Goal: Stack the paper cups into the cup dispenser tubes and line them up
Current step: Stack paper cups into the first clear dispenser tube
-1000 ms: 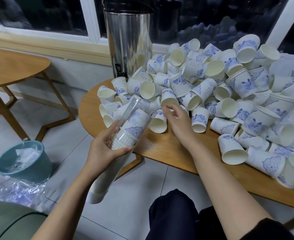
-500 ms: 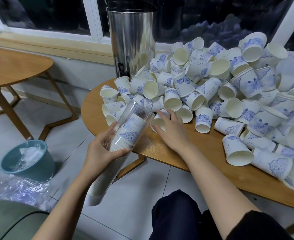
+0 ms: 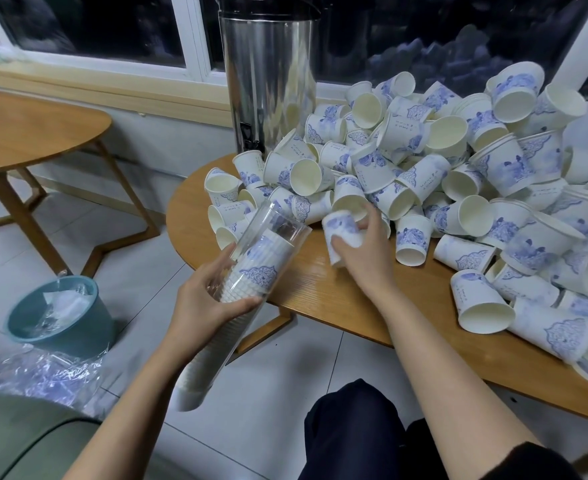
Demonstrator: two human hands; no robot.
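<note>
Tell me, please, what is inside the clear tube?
A nested stack of paper cups sits in the tube, stopping short of its open end; the left hand covers part of it.

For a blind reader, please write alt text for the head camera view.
The left hand grips a clear tube of stacked paper cups, while the right hand holds one loose cup at the near edge of a big cup pile on a round wooden table.
</note>
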